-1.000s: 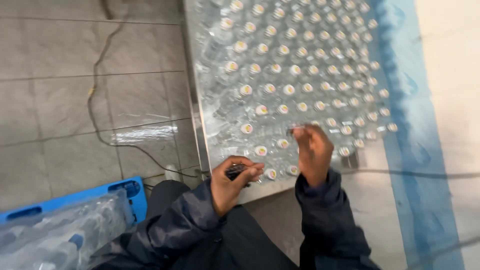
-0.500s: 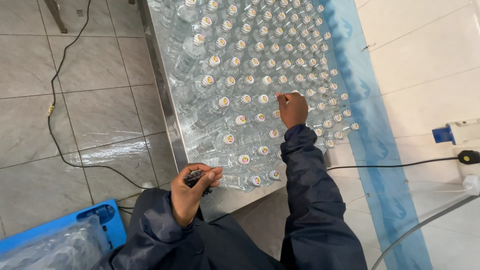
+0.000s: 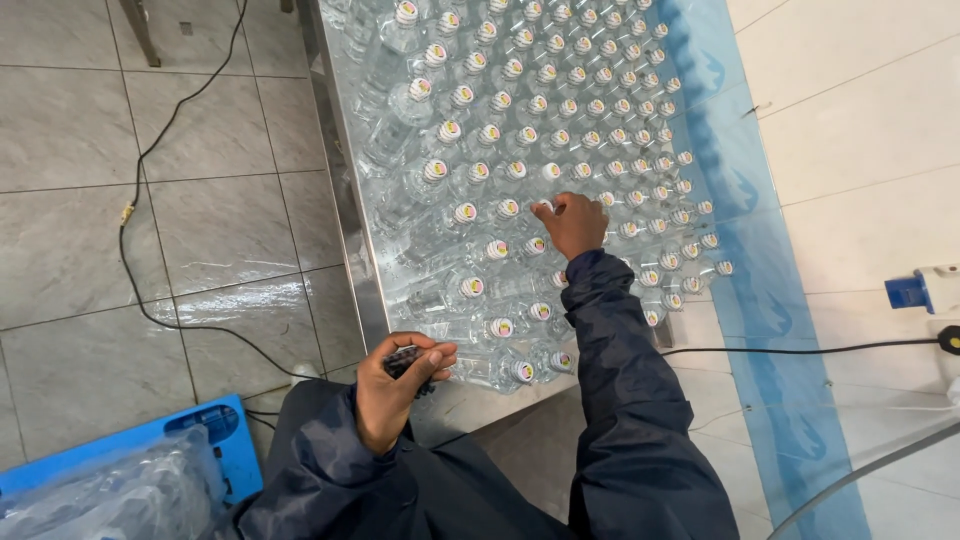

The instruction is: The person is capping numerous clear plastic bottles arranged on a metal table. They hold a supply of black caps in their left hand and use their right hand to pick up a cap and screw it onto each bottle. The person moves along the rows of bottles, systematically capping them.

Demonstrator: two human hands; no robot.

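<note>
Clear bottles [image 3: 500, 150] crowd the steel table [image 3: 345, 190], nearly all capped. Right hand [image 3: 572, 222] reaches mid-table, fingers pinched on 1 bottle top [image 3: 545, 207]. Left hand [image 3: 395, 385], at the near edge, is closed around small dark caps [image 3: 405, 358]. Capping appears almost finished.

Grey tiled floor [image 3: 90, 230], black cable [image 3: 150, 300] across it; white wall [image 3: 860, 110] right.
</note>
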